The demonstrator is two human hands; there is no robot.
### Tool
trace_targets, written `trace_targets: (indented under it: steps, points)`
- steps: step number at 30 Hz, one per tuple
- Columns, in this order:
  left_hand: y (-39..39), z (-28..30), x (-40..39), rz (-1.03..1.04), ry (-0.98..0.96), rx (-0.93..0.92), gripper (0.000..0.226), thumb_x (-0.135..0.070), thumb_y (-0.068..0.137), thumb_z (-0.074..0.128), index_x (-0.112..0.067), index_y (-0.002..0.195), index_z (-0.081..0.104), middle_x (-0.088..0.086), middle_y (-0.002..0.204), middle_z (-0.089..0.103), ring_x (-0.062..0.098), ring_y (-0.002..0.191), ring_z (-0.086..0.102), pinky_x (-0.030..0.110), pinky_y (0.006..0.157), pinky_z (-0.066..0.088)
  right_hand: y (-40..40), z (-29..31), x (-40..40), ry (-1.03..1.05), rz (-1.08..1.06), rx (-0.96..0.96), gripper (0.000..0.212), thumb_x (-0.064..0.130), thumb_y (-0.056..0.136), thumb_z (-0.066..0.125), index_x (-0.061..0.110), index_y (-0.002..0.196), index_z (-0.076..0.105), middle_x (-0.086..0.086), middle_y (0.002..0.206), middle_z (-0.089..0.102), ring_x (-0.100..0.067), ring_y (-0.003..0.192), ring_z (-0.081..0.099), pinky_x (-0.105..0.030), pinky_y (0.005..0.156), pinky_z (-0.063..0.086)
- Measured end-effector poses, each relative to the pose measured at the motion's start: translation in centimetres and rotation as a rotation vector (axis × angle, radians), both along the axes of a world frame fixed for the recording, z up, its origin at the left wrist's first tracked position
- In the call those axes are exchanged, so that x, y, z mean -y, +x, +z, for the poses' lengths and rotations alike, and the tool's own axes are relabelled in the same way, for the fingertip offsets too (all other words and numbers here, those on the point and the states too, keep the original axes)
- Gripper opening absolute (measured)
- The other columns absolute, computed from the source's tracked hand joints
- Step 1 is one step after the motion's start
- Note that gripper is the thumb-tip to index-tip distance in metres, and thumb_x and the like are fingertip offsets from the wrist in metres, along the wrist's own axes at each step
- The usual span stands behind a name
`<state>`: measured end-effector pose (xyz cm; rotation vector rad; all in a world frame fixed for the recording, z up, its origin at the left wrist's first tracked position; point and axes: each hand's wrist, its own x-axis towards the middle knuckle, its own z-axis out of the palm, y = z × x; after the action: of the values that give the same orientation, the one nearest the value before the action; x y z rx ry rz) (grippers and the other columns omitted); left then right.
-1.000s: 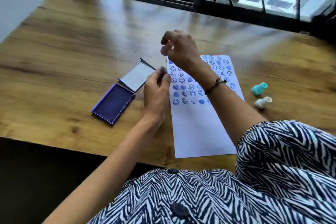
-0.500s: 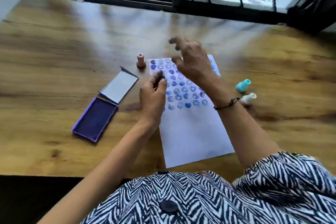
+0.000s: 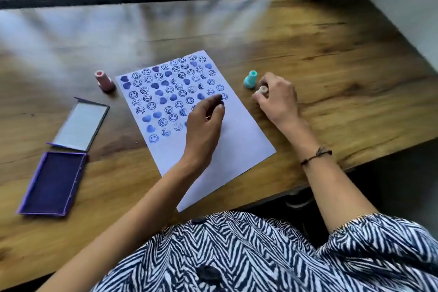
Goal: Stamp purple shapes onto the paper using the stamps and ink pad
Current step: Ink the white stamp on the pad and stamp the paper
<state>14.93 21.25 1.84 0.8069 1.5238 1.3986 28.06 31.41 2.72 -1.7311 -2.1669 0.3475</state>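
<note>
Head view: The paper lies on the table, its far half covered with purple prints. The left hand rests on the paper, fingers pinched narrow; what is held cannot be told. Right of the paper, the white stamp is gripped by the right hand, beside the teal stamp. The pink stamp and the open ink pad are left of the paper.

A loose black-and-white zigzag-striped fabric top with dark round buttons and short sleeves; a thin dark cord bracelet circles the right wrist.
</note>
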Motion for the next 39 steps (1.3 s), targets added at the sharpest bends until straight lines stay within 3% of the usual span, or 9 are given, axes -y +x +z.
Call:
trace_targets:
  steps: [4,8,13,18,21,25,28,33,39]
  points:
    - [-0.1,0.2,0.4,-0.003,0.018,0.017,0.024,-0.010,0.086,0.052,-0.021,0.106,0.060,0.005,0.108,0.065,0.016,0.104,0.060,0.040,0.101,0.046,-0.6,1.1,1.4,-0.030,-0.046,-0.263,0.015,0.011,0.072,0.068,0.008,0.086,0.065,-0.012,0.087,0.070,-0.021,0.077,0.058,-0.027,0.068,0.043]
    - [-0.9,0.8,1.0,-0.052,0.061,0.043,0.021,-0.010,0.086,0.056,-0.021,0.103,0.059,0.006,0.101,0.066,0.018,0.092,0.064,0.039,0.093,0.051,-2.4,3.2,3.7,-0.353,0.116,-0.719,0.012,0.004,0.072,0.072,0.008,0.082,0.066,-0.003,0.066,0.065,-0.008,0.060,0.062,-0.021,0.058,0.053]
    - [-3.9,1.3,3.2,0.014,0.101,0.007,0.015,-0.016,0.084,0.061,-0.016,0.099,0.064,0.002,0.091,0.070,0.011,0.080,0.065,0.025,0.079,0.054,-5.9,3.6,5.3,-0.508,0.271,-0.850,0.013,0.001,0.072,0.073,0.010,0.072,0.065,0.007,0.055,0.066,-0.007,0.054,0.062,-0.019,0.054,0.055]
    - [-7.2,1.4,7.2,0.274,0.096,0.057,0.014,-0.012,0.082,0.062,-0.005,0.095,0.064,0.011,0.081,0.067,0.017,0.071,0.061,0.025,0.070,0.051,-11.1,2.6,8.2,-0.491,0.472,-0.812,0.026,-0.007,0.076,0.064,0.018,0.068,0.061,-0.001,0.062,0.062,-0.006,0.053,0.059,-0.018,0.052,0.052]
    - [-9.2,1.2,10.8,0.467,0.143,0.211,0.010,-0.004,0.085,0.054,-0.006,0.082,0.063,-0.003,0.064,0.068,0.011,0.060,0.060,0.017,0.062,0.050,-14.6,2.6,11.1,-0.414,0.687,-0.727,0.021,-0.007,0.076,0.062,0.014,0.074,0.062,-0.003,0.069,0.063,-0.014,0.064,0.060,-0.028,0.061,0.053]
    - [-11.4,0.8,15.8,0.738,0.216,0.298,0.023,-0.002,0.086,0.047,-0.009,0.067,0.059,-0.008,0.052,0.065,0.003,0.052,0.058,0.011,0.055,0.046,-19.2,4.0,14.3,-0.170,0.978,-0.651,0.012,-0.006,0.074,0.059,0.004,0.078,0.064,-0.012,0.077,0.066,-0.019,0.069,0.060,-0.019,0.064,0.049]
    - [-12.2,0.3,18.5,0.987,0.250,0.254,0.026,0.000,0.086,0.048,-0.011,0.065,0.058,-0.006,0.053,0.063,0.004,0.051,0.056,0.012,0.054,0.044,-23.2,4.2,15.4,0.066,1.123,-0.568,0.007,-0.001,0.072,0.059,0.002,0.074,0.065,-0.017,0.073,0.066,-0.028,0.069,0.057,-0.033,0.062,0.046]
    - [-12.0,-0.4,19.7,1.187,0.242,0.286,0.019,-0.003,0.087,0.050,-0.008,0.072,0.060,0.006,0.073,0.056,0.008,0.057,0.054,0.013,0.057,0.048,-24.9,-0.7,16.9,0.181,1.305,0.096,0.016,0.001,0.081,0.048,0.001,0.095,0.057,-0.020,0.102,0.060,-0.033,0.100,0.050,-0.040,0.078,0.038]
    - [-11.8,-0.9,19.8,1.221,0.224,0.295,0.014,-0.003,0.087,0.050,-0.007,0.078,0.060,0.005,0.068,0.057,0.009,0.057,0.054,0.013,0.058,0.048,-26.4,1.3,16.3,0.123,1.344,-0.057,0.011,0.007,0.076,0.055,0.007,0.085,0.062,-0.018,0.091,0.064,-0.034,0.090,0.056,-0.040,0.065,0.047]
